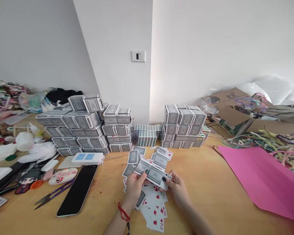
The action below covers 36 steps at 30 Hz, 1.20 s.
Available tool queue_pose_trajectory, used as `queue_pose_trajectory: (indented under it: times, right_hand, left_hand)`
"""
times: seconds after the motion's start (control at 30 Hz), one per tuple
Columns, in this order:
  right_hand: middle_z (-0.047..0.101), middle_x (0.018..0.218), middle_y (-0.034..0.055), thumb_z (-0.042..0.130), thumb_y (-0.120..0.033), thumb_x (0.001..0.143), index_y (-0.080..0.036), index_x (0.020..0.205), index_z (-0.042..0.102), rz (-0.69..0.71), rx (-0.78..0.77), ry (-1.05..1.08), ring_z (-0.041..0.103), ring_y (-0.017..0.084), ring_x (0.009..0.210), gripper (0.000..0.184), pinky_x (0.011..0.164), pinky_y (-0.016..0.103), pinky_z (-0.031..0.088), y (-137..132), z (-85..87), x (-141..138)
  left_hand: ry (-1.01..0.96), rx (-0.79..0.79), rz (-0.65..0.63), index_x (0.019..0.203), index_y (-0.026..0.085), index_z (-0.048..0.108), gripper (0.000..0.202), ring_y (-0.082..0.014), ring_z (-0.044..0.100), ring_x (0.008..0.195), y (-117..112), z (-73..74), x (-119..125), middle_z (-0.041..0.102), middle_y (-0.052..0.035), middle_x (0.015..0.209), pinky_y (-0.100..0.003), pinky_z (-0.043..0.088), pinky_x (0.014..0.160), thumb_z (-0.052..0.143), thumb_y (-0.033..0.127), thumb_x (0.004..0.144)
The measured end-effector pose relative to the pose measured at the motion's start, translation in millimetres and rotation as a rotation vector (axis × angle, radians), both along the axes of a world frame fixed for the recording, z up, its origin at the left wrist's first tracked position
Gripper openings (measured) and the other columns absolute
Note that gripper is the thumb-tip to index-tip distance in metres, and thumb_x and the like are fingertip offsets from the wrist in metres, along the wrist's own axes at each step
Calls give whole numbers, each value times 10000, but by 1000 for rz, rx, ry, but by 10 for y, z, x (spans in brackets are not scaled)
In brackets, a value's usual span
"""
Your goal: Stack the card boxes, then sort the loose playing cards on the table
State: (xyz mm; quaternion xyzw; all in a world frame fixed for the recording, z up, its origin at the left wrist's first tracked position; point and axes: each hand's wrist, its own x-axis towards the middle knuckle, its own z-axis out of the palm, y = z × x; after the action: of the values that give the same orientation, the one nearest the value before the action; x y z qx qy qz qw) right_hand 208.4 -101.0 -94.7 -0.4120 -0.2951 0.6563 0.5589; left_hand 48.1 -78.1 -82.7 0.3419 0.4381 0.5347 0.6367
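Observation:
Between my two hands are a few overlapping playing cards (156,176), their grey patterned backs mostly facing up. My left hand (135,186), with a red cord on the wrist, pinches their left side, thumb on top. At the right end, my right hand (177,188) grips them with its thumb on a card edge. Loose playing cards (155,212) lie face up on the table below, hearts and diamonds showing. More cards (133,157) lie mostly face down just beyond my hands. My fingers under the held cards are partly hidden.
Stacks of grey-patterned card blocks stand at the left (85,120) and right (183,122), with small card boxes (147,138) between. A phone (78,191), purple scissors (54,194) and a white power strip (88,158) lie left. Pink paper (259,179) and yarn (267,140) are right.

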Motion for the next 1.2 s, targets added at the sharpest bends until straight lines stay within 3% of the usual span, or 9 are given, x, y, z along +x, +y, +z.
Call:
queue_pose_trajectory:
  times: [0.37, 0.67, 0.93, 1.1, 1.2]
  right_hand:
    - [580, 618, -20, 775, -341, 525, -189, 632, 430, -19, -60, 19, 565, 131, 520, 392, 489, 264, 488, 15, 16, 18]
    - [571, 570, -31, 781, -302, 512, -193, 572, 373, 12, -85, 55, 565, 119, 496, 427, 493, 259, 490, -7, 86, 23]
    - [515, 530, -54, 767, -273, 545, -193, 586, 369, 27, -43, 94, 551, 112, 466, 408, 482, 265, 486, -11, 60, 22]
    - [554, 617, -40, 777, -257, 522, -189, 591, 372, 30, -59, 108, 569, 120, 517, 416, 485, 263, 495, -2, 65, 39]
    - [514, 550, -57, 774, -263, 529, -192, 593, 364, 27, -77, 93, 554, 113, 488, 421, 475, 259, 496, 3, 44, 46]
  left_hand:
    - [15, -13, 54, 687, 130, 654, 272, -222, 625, 672, 16, 81, -21, 683, -49, 664, -326, 510, 631, 727, 336, 524]
    - [30, -5, 52, 683, 135, 658, 262, -208, 620, 659, -9, 160, -23, 678, -40, 661, -327, 517, 633, 726, 333, 525]
    - [32, -10, 62, 637, 130, 639, 251, -199, 608, 626, 4, 110, -34, 659, -32, 615, -336, 515, 633, 726, 339, 530]
    - [22, -11, 55, 642, 130, 638, 240, -194, 602, 601, 10, 82, -36, 651, -30, 603, -334, 512, 622, 723, 328, 535]
    - [18, -19, 51, 645, 130, 638, 242, -199, 607, 614, 10, 67, -36, 658, -34, 616, -332, 511, 623, 722, 329, 537]
